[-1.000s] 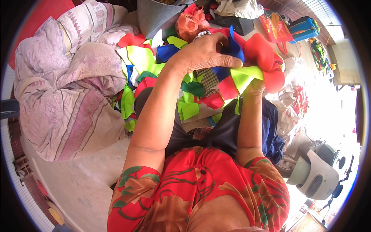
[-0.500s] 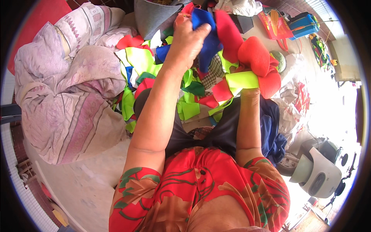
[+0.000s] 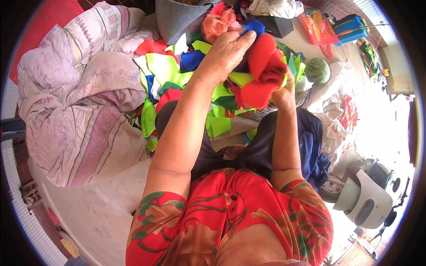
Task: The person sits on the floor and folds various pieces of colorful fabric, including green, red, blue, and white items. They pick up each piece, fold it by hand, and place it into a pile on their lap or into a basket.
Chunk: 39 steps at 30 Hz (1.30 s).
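My left hand point(image 3: 228, 53) is closed, thumb pressed on a blue felt-like scrap point(image 3: 254, 29). Right beside it, a curled bundle of red felt pieces point(image 3: 259, 94) with neon yellow bits is gripped in my right hand point(image 3: 285, 92), whose fingers are partly hidden behind the cloth. The blue scrap meets the upper end of the bundle; whether they are joined I cannot tell. Below both hands spreads a heap of neon yellow point(image 3: 162, 66), green, red, blue and white scraps, partly on a checked cloth or basket.
A grey felt bin point(image 3: 175, 24) and a pinkish plastic bag point(image 3: 219, 21) stand beyond the heap. Patterned bedding point(image 3: 84, 115) lies at left. On the right are a watermelon point(image 3: 317, 71), white sacks point(image 3: 330, 106), a red bag point(image 3: 317, 29) and a grey-white scooter point(image 3: 366, 195).
My right hand has swung left and turned, bringing the red bundle against my left hand. The blue scrap, spread out before, now shows only its upper end. The watermelon has come into clear view.
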Tool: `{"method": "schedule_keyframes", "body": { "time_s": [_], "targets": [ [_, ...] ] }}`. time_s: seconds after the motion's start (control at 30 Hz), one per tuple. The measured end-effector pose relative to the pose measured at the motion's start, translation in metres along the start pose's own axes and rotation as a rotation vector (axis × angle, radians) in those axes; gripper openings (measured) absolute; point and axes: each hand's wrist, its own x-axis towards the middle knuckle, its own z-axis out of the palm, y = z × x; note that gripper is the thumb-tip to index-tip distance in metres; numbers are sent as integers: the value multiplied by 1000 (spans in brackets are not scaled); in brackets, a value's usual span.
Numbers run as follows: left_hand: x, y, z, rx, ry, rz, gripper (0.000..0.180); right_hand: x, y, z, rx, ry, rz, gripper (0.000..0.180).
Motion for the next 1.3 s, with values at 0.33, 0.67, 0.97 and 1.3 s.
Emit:
{"method": "schedule_keyframes", "body": {
  "time_s": [0.33,0.67,0.97,1.3],
  "targets": [
    [-2,10,8,-511,69,-38,19,-2,12,9,-402,139,-312,40],
    [-2,15,3,-681,69,-77,23,-20,27,-22,428,220,-57,49],
    [-7,12,14,-100,-169,-142,26,5,-1,17,14,251,103,38],
    [1,19,-4,-148,303,18,11,66,-27,-67,-194,706,-410,34]
  ]
}}
